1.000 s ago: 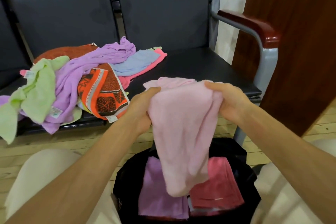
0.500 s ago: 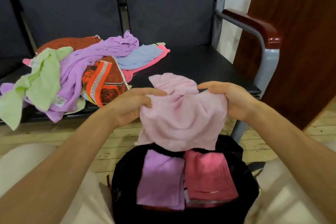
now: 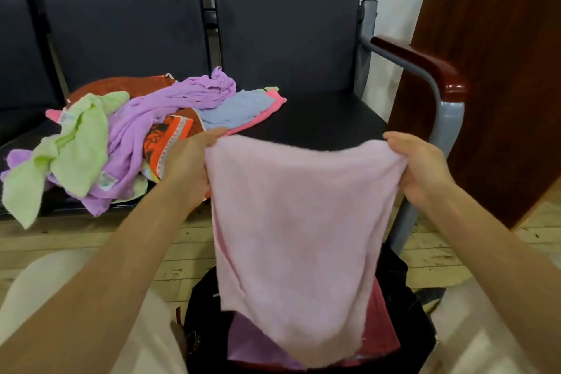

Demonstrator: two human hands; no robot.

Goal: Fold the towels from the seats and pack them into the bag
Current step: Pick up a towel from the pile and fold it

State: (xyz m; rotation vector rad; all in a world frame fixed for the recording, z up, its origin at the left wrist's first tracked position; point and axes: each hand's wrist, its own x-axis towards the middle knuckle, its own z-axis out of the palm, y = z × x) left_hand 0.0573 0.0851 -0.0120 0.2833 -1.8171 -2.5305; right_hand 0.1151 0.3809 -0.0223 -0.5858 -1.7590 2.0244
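The left hand (image 3: 189, 158) and the right hand (image 3: 420, 164) each pinch a top corner of a pink towel (image 3: 296, 240), fingers closed on the cloth, and hold it spread between them so that it hangs flat. Its lower edge drops below both hands and covers most of the mouth of the black bag (image 3: 403, 310), which sits on the wooden floor (image 3: 91, 240) between the person's knees. Under the hanging cloth, two folded towels show inside the bag: a purple one (image 3: 252, 343) on the left-hand side and a dark pink one (image 3: 381, 334) on the right-hand side.

Beyond the left hand, and just beside it, a heap of unfolded towels lies on the seat (image 3: 321, 118): a green towel (image 3: 69, 149) farthest out, a lilac towel (image 3: 164, 112) across the middle, an orange patterned towel (image 3: 165, 138) touching or nearly touching the left knuckles, a blue towel (image 3: 236, 108) over a bright pink one (image 3: 273, 103), and a rust-red one (image 3: 127, 85) at the back. The seat part beyond the held towel is bare. Past the right hand stand a metal armrest (image 3: 425, 70) and a brown panel (image 3: 498, 85).
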